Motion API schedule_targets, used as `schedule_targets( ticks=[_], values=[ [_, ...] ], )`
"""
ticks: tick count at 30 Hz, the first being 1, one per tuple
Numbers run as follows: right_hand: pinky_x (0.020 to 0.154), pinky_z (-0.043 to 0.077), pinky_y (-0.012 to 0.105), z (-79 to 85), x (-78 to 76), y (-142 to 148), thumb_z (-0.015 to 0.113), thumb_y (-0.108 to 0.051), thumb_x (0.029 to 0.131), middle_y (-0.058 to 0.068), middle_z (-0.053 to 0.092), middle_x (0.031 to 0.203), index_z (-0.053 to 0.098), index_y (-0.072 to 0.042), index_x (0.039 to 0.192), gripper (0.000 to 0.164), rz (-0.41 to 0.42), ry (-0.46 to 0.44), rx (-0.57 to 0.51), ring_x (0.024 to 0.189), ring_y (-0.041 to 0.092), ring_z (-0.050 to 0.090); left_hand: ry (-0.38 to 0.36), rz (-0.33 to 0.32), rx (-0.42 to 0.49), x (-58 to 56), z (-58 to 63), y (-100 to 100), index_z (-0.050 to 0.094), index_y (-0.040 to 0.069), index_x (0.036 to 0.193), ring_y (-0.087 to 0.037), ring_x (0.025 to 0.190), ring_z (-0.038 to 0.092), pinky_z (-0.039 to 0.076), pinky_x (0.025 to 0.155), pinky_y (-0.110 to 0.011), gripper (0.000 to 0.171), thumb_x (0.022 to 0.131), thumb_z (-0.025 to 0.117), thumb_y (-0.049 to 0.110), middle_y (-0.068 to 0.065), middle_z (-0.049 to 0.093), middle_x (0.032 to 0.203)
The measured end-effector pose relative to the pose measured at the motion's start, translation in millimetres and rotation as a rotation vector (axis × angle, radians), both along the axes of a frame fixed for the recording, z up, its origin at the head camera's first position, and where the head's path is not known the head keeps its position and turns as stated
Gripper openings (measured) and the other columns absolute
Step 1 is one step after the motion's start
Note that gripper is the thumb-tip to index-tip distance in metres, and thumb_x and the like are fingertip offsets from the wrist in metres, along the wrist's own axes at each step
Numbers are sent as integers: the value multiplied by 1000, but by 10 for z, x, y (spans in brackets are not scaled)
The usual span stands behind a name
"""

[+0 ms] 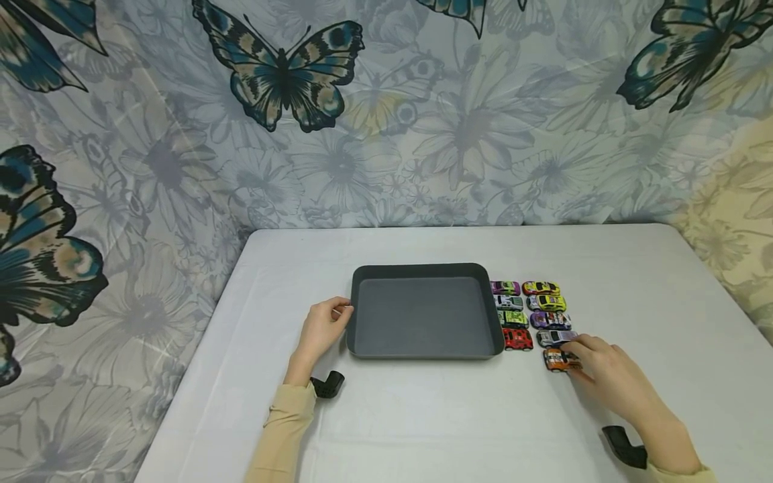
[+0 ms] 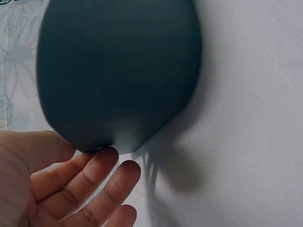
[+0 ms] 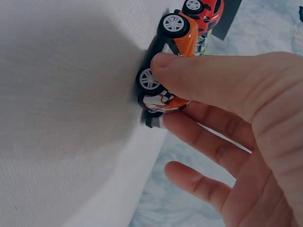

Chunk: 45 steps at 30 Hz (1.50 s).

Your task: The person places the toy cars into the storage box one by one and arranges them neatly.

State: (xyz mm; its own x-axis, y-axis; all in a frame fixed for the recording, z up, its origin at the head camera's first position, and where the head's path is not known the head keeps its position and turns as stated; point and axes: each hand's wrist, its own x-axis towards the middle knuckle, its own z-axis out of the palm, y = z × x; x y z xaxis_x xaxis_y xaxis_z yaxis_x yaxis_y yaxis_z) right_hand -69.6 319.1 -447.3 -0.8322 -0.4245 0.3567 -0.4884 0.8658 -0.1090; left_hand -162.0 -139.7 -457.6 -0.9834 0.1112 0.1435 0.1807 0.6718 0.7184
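Observation:
A dark grey rectangular tray (image 1: 425,315) lies on the table. My left hand (image 1: 324,330) pinches its left rim between thumb and fingers; in the left wrist view the tray's outer wall (image 2: 118,71) fills the space above the fingertips. At the right, my right hand (image 1: 616,376) grips an orange toy car (image 1: 555,359) at the near end of a row. The right wrist view shows the thumb against the side of this orange car (image 3: 184,40), fingers on its far side. A silver-grey toy car (image 1: 551,337) stands just behind it, close to the fingertips.
Several other toy cars stand in two columns right of the tray, among them a red car (image 1: 517,339), a purple car (image 1: 551,320) and a yellow car (image 1: 547,302). A white cloth covers the table (image 1: 423,416). Butterfly-patterned fabric (image 1: 471,134) hangs behind.

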Motion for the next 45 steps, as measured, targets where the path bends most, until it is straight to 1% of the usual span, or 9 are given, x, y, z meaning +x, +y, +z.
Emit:
schedule_targets(
  ticks=[12, 21, 31, 34, 36, 38, 41, 43, 45],
  values=[
    [58, 47, 48, 21, 12, -19, 83, -3, 56, 16, 62, 89, 66, 0, 90, 38, -27, -25, 38, 77, 33, 60, -17, -12, 1, -6, -7, -12, 67, 2, 106, -16, 74, 61, 49, 63, -31, 22, 92, 60, 17, -5, 66, 87],
    [61, 47, 48, 59, 26, -33, 83, -6, 57, 13, 61, 90, 66, -2, 91, 38, -14, -46, -3, 79, 32, 60, -13, -13, 8, -2, -20, -7, 67, 1, 106, -15, 71, 60, 48, 60, -29, 22, 91, 60, 16, -5, 65, 85],
    [58, 47, 44, 209, -56, -73, 83, -5, 55, 9, 62, 86, 66, -2, 90, 40, 39, 22, -21, 73, 27, 60, -17, -15, 28, -13, -23, -20, 67, 1, 105, -14, 71, 61, 48, 60, -28, 21, 91, 60, 16, -5, 66, 85],
    [56, 46, 44, 266, -107, -74, 75, -30, 77, 9, 62, 86, 66, -2, 90, 33, 81, 57, -35, 72, 27, 60, -19, -14, 30, -13, -17, -23, 67, 1, 105, -15, 72, 61, 49, 61, -29, 22, 91, 60, 16, -6, 66, 86],
    [55, 46, 44, 310, -144, -81, 54, -49, 90, 10, 62, 86, 65, -2, 90, 49, 102, 86, -42, 71, 27, 60, -23, -13, 29, -14, -18, -27, 67, 2, 105, -15, 72, 61, 49, 61, -29, 22, 91, 60, 16, -6, 66, 86],
    [54, 45, 45, 360, -182, -96, 25, -57, 94, 10, 62, 85, 65, -1, 90, 69, 112, 110, -41, 70, 27, 60, -27, -11, 30, -13, -19, -27, 67, 2, 105, -16, 72, 61, 49, 61, -29, 22, 91, 60, 16, -6, 66, 86],
    [53, 44, 45, 444, -246, -126, 18, -58, 93, 10, 61, 84, 65, -1, 89, 74, 116, 133, -38, 69, 27, 59, -29, -10, 31, -17, -32, -31, 67, 2, 106, -15, 72, 61, 49, 61, -29, 22, 91, 60, 16, -6, 66, 87],
    [54, 44, 46, 502, -291, -148, 19, -57, 93, 10, 61, 85, 65, -1, 90, 72, 120, 142, -32, 69, 27, 58, -30, -9, 33, -17, -38, -30, 67, 2, 106, -15, 72, 61, 49, 61, -29, 22, 91, 60, 17, -6, 66, 87],
    [55, 44, 46, 552, -338, -170, 44, -50, 94, 11, 61, 86, 65, 0, 91, 54, 135, 142, -30, 70, 27, 58, -28, -9, 34, -17, -43, -29, 67, 2, 106, -15, 73, 61, 49, 61, -29, 23, 91, 60, 17, -6, 66, 87]
  ],
)
